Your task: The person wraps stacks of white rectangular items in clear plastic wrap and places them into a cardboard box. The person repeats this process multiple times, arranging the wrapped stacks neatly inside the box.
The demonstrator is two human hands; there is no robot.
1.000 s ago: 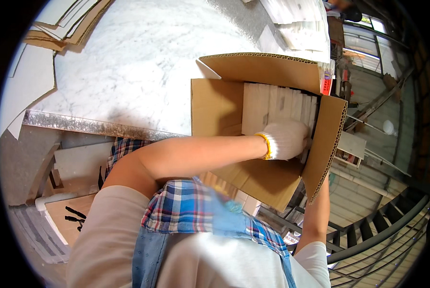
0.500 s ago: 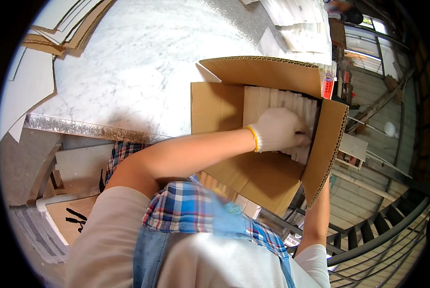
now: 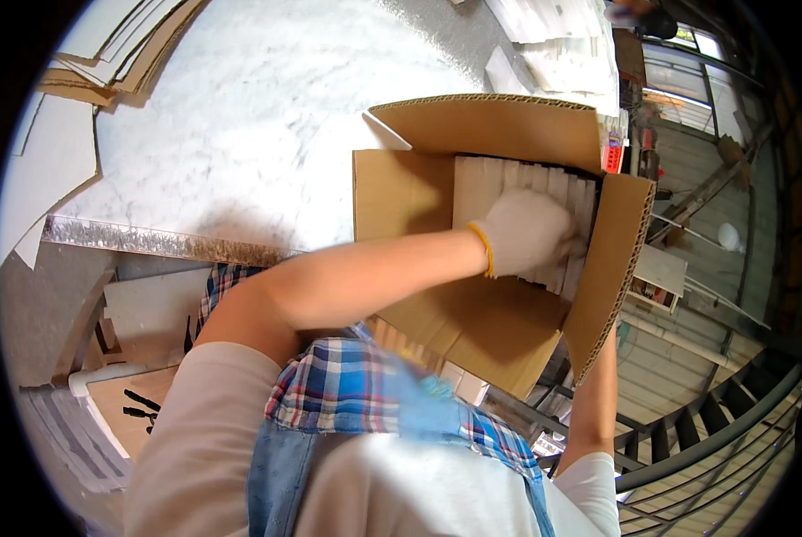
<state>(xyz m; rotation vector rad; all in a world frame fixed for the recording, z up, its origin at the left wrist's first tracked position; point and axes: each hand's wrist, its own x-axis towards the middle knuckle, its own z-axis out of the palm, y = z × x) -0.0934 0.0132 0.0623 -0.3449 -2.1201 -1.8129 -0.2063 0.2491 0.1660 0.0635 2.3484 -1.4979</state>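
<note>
An open cardboard box [image 3: 401,192] with raised flaps sits tilted at the edge of the marble-patterned table. White flat packets [image 3: 479,183] stand on edge in a row inside it. My left hand [image 3: 530,233], in a white knit glove with a yellow cuff, reaches into the box and rests against the packets toward the right end of the row. Its fingers are curled and partly out of sight, so what they grip, if anything, is unclear. My right forearm [image 3: 593,403] rises along the box's right side; the right hand itself is hidden behind the box.
The pale marble-patterned table [image 3: 240,116] spreads to the left. Cardboard sheets [image 3: 132,63] lie stacked at its far left. More white packets [image 3: 566,67] are piled beyond the box. A dark metal stair railing [image 3: 714,447] stands at the lower right.
My left hand has shifted slightly right and the box has tilted or risen a little. The packets remain in the box.
</note>
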